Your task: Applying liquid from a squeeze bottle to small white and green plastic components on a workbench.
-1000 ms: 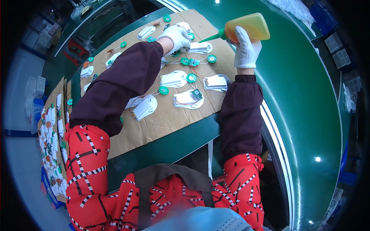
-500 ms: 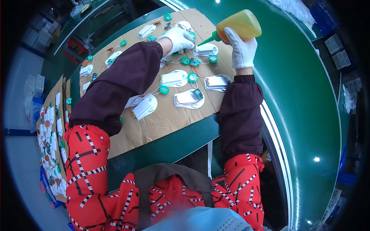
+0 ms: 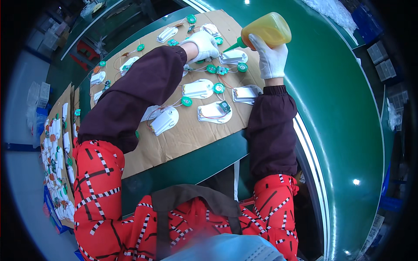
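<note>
A squeeze bottle (image 3: 277, 31) of yellowish liquid lies tilted in my right hand (image 3: 271, 57), which wears a white glove and is closed round it. Its green nozzle points down to the left, the tip close to the inner end of a white plastic casing (image 3: 235, 57). On the other side of that tip is my gloved left hand (image 3: 203, 46), fingers bent and pressed together by the casing's edge. What they pinch, if anything, is hidden. Green round discs (image 3: 242, 67) and small green circuit boards (image 3: 222, 70) hang on thin wires beside the casings.
Several more white casings (image 3: 198, 88) with wired parts lie spread over a cardboard sheet (image 3: 191, 135) on the green table (image 3: 335, 130). Far left, another board carries many similar parts (image 3: 54, 169). Clear plastic bags (image 3: 333, 12) and a blue bin (image 3: 365, 21) are at the far right.
The bottle has shifted slightly left and down, its nozzle staying near the same casing. My left fingers have drawn back a little and curled closer together. The casings lie as before.
</note>
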Available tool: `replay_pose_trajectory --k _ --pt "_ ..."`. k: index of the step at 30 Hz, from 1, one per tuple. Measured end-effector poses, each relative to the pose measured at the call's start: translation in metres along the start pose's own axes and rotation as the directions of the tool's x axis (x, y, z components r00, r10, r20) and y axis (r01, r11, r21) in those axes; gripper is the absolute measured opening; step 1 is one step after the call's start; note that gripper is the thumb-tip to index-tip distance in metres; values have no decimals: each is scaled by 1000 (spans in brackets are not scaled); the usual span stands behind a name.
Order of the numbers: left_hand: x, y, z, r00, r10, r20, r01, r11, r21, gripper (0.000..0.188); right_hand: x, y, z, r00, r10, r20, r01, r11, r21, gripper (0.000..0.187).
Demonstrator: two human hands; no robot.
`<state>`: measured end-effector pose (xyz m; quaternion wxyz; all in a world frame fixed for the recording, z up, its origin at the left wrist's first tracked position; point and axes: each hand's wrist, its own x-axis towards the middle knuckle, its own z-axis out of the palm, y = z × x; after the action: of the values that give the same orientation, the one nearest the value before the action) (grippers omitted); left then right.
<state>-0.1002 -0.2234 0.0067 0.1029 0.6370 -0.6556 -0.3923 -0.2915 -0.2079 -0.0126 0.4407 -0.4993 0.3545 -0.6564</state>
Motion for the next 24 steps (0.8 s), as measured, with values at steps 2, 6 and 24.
replay_pose_trajectory --k 2,6,24 --pt "1 2 0 1000 -30 5 30 997 70 12 0 1 1 1000 -5 14 5 1000 -20 44" --pt "4 -1 2 1000 22 -20 -17 977 211 14 0 0 1 999 -21 25 23 999 -49 43" --pt "2 7 4 990 121 -72 -74 884 462 16 5 -8 -3 996 22 86 -25 999 35 43"
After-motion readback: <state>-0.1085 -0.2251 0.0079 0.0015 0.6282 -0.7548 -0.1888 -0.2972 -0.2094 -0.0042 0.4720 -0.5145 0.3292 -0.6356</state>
